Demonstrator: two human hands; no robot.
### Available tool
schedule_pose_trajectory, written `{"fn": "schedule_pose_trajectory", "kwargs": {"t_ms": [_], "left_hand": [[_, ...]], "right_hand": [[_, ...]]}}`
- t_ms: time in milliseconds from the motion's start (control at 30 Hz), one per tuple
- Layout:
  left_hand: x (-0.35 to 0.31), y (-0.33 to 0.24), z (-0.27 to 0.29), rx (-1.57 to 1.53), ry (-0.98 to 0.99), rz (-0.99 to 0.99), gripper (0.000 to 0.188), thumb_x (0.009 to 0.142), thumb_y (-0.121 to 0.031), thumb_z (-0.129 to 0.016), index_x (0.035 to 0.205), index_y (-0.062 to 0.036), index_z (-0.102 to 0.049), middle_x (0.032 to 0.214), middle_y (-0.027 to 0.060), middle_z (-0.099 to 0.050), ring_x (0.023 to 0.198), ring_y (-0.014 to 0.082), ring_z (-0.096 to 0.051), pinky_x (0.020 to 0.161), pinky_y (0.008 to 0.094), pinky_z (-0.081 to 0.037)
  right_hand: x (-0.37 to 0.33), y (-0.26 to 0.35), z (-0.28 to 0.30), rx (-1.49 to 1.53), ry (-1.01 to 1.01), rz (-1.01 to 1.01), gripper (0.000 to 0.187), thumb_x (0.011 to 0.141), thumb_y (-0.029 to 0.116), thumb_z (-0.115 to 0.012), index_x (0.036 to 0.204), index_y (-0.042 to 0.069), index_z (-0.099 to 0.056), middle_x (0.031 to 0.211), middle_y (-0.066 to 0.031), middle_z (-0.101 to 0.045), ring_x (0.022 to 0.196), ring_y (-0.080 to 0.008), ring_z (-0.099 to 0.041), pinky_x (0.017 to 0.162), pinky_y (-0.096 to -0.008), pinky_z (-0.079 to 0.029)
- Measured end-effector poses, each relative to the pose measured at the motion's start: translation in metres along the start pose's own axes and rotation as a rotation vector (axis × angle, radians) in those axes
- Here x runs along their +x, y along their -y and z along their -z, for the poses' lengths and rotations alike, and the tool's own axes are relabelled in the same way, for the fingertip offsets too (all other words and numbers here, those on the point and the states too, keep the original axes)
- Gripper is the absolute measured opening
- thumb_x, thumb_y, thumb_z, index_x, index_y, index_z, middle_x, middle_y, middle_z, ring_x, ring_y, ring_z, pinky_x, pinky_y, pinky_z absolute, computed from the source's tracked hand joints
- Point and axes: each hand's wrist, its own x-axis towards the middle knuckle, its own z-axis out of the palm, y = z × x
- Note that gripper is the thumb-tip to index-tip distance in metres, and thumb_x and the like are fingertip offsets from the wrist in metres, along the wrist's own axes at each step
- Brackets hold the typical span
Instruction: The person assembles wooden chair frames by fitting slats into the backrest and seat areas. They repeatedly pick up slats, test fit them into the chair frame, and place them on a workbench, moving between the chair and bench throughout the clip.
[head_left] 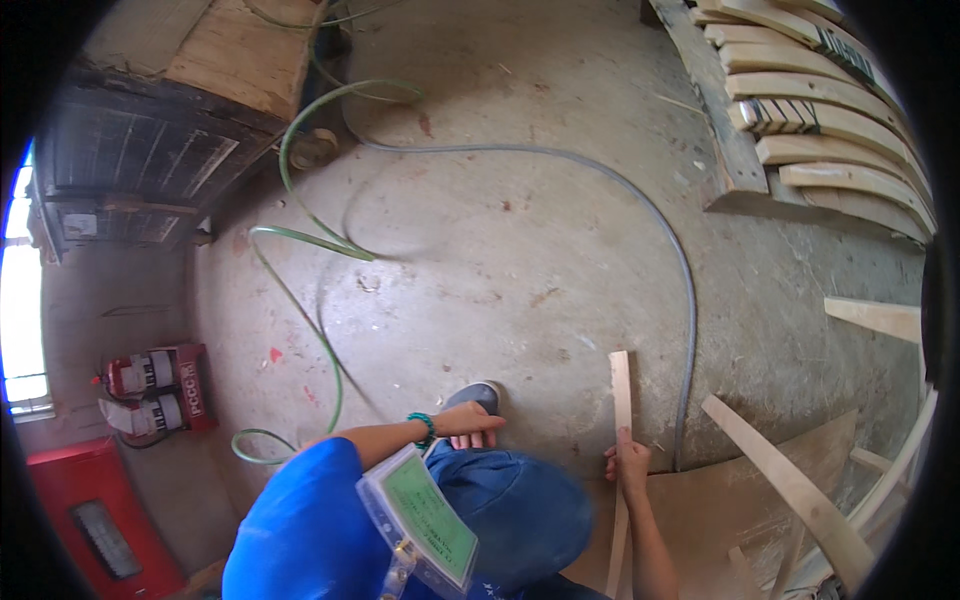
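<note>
My right hand (628, 462) is closed around a long, narrow wooden strip (622, 385). The strip stands roughly lengthwise in front of me, its far end above the hand and its lower part running down beside my forearm. My left hand (474, 424), with a green beaded bracelet (421, 430) on the wrist, hangs loosely by my knee above a grey shoe (478, 393). Its thumb is stretched out and the fingers bend down, holding nothing that I can see. A green badge in a clear holder (425, 515) dangles from my chest.
A green hose (285, 165) coils at the left and a grey hose (640, 195) curves across the concrete floor. Curved wooden pieces (820, 90) are stacked at the far right; more (785, 480) stand nearby. Fire extinguishers (150, 372) and a red cabinet (100, 530) stand left.
</note>
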Motion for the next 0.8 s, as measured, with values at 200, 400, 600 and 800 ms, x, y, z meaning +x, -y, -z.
{"fn": "schedule_pose_trajectory", "kwargs": {"t_ms": [200,400,600,800], "left_hand": [[-0.018,-0.02,-0.006,0.115,-0.066,-0.015,0.047,0.085,-0.053,-0.048,0.086,-0.0127,-0.072,0.07,0.0031,-0.069,0.057,0.0158,-0.064,0.056,0.0304,-0.053],[-0.15,-0.032,-0.011,0.206,-0.361,-0.434,0.046,0.084,-0.048,-0.052,0.117,-0.0165,-0.062,0.109,0.009,-0.066,0.101,0.0268,-0.061,0.09,0.0376,-0.047],[-0.409,0.079,0.043,0.232,-0.542,0.087,0.047,0.089,-0.045,-0.044,0.113,-0.0079,-0.061,0.116,0.0164,-0.061,0.109,0.0313,-0.057,0.093,0.0428,-0.043],[-0.584,0.18,0.102,-0.128,-0.558,0.466,0.039,0.087,-0.038,-0.049,0.107,-0.0075,-0.065,0.107,0.0098,-0.064,0.096,0.0243,-0.06,0.083,0.0389,-0.047]], "right_hand": [[-0.001,0.035,-0.007,-0.214,-0.208,-0.028,0.055,0.083,0.05,-0.06,0.073,-0.004,-0.063,0.053,-0.0126,-0.057,0.044,-0.0241,-0.056,0.044,-0.0346,-0.045],[-0.1,0.147,-0.044,-0.585,-0.29,0.22,0.05,0.069,0.04,-0.074,0.087,-0.005,-0.066,0.077,-0.0185,-0.067,0.073,-0.029,-0.067,0.066,-0.0386,-0.05],[-0.247,0.26,-0.064,-0.588,-0.232,0.287,0.037,0.07,0.035,-0.075,0.075,0.0,-0.066,0.068,-0.0124,-0.066,0.066,-0.0239,-0.065,0.063,-0.0376,-0.05],[-0.385,0.393,-0.059,-0.693,-0.329,0.262,0.041,0.08,0.038,-0.065,0.09,-0.002,-0.064,0.082,-0.0194,-0.067,0.078,-0.0306,-0.067,0.07,-0.0401,-0.051]]}}
